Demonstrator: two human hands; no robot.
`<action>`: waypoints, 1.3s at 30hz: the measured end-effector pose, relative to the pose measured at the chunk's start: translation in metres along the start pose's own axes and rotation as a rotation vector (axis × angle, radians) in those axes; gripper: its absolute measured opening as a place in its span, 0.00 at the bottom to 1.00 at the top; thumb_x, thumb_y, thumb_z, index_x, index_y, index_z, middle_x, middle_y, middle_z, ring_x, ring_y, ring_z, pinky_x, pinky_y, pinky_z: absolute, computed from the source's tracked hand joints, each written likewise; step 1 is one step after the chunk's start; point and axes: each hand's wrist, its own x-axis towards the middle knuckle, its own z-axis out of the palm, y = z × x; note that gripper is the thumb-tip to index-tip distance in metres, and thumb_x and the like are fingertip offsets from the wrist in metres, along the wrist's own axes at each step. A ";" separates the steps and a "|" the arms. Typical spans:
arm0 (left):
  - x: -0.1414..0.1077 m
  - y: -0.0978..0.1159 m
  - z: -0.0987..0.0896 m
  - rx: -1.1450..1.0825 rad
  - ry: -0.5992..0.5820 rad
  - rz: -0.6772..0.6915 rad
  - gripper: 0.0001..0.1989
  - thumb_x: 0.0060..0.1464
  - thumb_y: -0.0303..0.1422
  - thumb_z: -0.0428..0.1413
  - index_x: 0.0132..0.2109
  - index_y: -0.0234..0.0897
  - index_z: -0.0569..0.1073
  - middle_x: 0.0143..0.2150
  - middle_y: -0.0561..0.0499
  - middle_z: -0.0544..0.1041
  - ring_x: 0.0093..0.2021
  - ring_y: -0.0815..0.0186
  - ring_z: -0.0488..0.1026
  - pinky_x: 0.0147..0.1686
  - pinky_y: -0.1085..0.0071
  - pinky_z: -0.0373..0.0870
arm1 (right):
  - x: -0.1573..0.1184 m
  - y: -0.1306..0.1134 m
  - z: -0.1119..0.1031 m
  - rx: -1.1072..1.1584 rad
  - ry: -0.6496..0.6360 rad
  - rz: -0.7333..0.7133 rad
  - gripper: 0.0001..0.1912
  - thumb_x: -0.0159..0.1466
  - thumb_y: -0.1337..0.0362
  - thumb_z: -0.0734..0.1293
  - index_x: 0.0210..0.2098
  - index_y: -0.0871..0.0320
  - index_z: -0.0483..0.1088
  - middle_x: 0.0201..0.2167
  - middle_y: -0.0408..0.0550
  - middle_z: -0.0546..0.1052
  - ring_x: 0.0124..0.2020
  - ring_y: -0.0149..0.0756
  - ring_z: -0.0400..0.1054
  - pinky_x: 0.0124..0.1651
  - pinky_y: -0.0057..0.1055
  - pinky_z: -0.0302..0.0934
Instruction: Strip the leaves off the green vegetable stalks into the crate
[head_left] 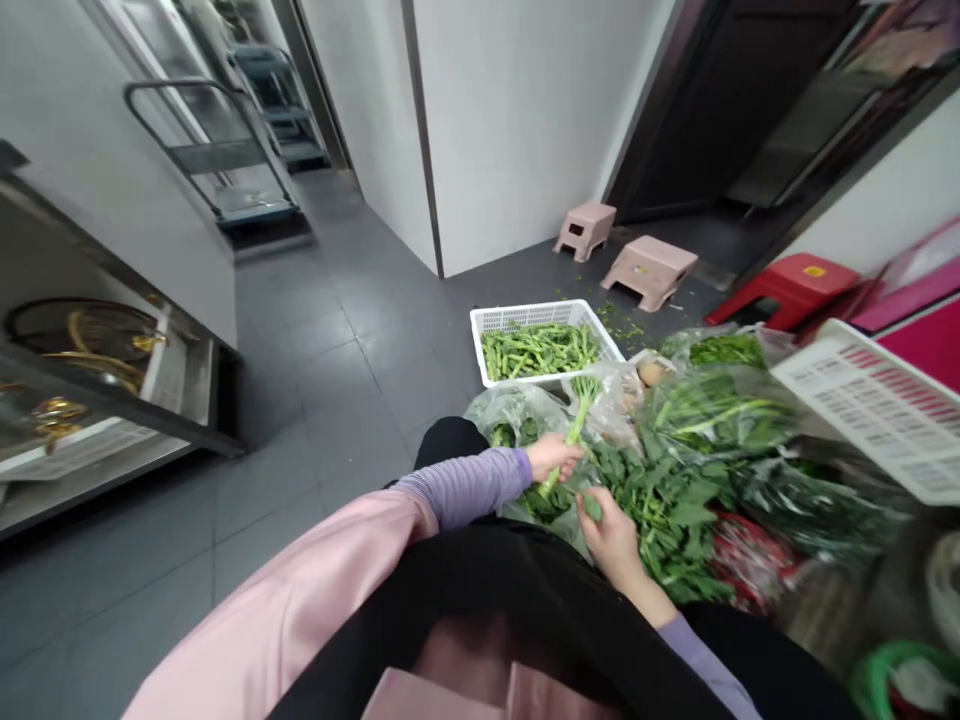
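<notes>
My left hand (555,457) is closed around the stem of a green vegetable stalk (577,424), which looks like broccolini with a bushy tip pointing away from me. Just to the right and nearer my body, my right hand (613,537) has its fingers curled on a small green leaf (593,507). A heap of leafy greens (679,500) lies beside and beyond my right hand. Under and around my left hand is an open clear plastic bag (517,400) with more greens in it. Past the bag sits a white basket (529,317) holding many trimmed green stalks.
Bagged greens (720,410) and a tilted white crate (862,390) crowd the right side. Two pink stools (651,268) and a red stool (806,280) stand beyond. To the left are a metal shelf (150,455) and a trolley (217,155) on the grey tiled floor (300,400).
</notes>
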 end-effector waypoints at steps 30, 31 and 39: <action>0.021 0.017 0.010 -0.080 -0.726 -0.162 0.11 0.44 0.36 0.53 0.21 0.36 0.60 0.10 0.62 0.49 0.07 0.77 0.43 0.06 0.79 0.45 | 0.042 0.003 -0.049 0.708 0.298 0.317 0.10 0.57 0.57 0.64 0.28 0.56 0.62 0.24 0.42 0.68 0.18 0.24 0.54 0.18 0.24 0.48; 0.019 0.015 0.009 -0.097 -0.780 -0.191 0.13 0.44 0.37 0.53 0.20 0.37 0.57 0.10 0.61 0.47 0.06 0.77 0.41 0.05 0.79 0.45 | 0.047 0.005 -0.059 0.809 0.288 0.360 0.10 0.55 0.58 0.65 0.29 0.56 0.62 0.23 0.40 0.67 0.17 0.23 0.52 0.17 0.22 0.44; 0.014 0.003 0.013 0.039 -0.865 -0.273 0.10 0.43 0.35 0.55 0.22 0.35 0.63 0.11 0.59 0.55 0.07 0.74 0.50 0.06 0.76 0.52 | 0.067 -0.018 -0.083 1.056 0.342 0.387 0.21 0.50 0.55 0.74 0.28 0.56 0.58 0.18 0.34 0.62 0.14 0.19 0.49 0.14 0.18 0.37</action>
